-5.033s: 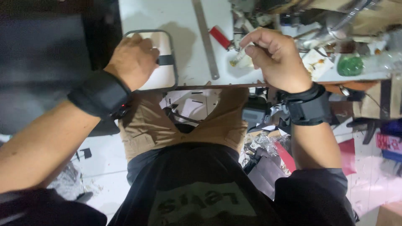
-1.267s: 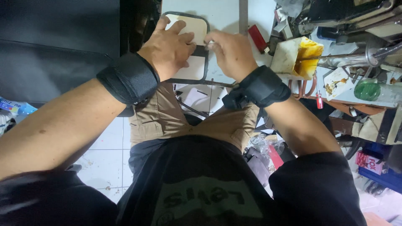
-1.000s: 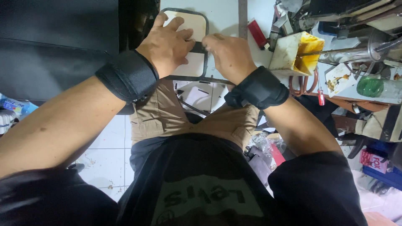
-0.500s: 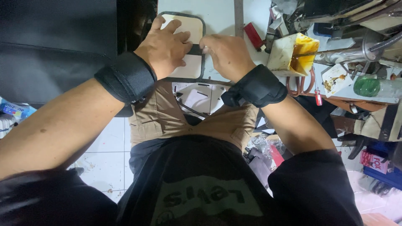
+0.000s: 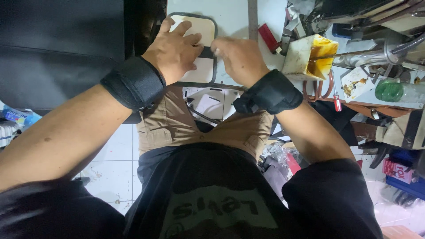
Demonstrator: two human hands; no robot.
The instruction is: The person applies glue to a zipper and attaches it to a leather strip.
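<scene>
The person is sitting at a white tabletop (image 5: 230,17) and working on a flat, cream-coloured panel with a dark rounded frame (image 5: 195,28), which is lying at the near edge of the tabletop, just above the lap. The left hand (image 5: 175,51) is pressing down flat on the panel with its fingers spread, apparently pinning it so that it is not sliding; its grip is released, clasping nothing. The right hand (image 5: 237,55) is sitting just beside the left at the panel's right edge, where a dark band is crossing the frame; its fingers are curled in towards that band, but whether they are pinching something small cannot be told, since the fingertips are blurred and turned away. Both wrists are wearing black straps.

A metal ruler (image 5: 253,20) is lying along the tabletop beyond the right hand, with a red tool handle (image 5: 268,37) near it. Further right, a stained white box (image 5: 310,55) and a green bottle (image 5: 389,91) are standing well apart from the panel, within reach yet clear of the work.
</scene>
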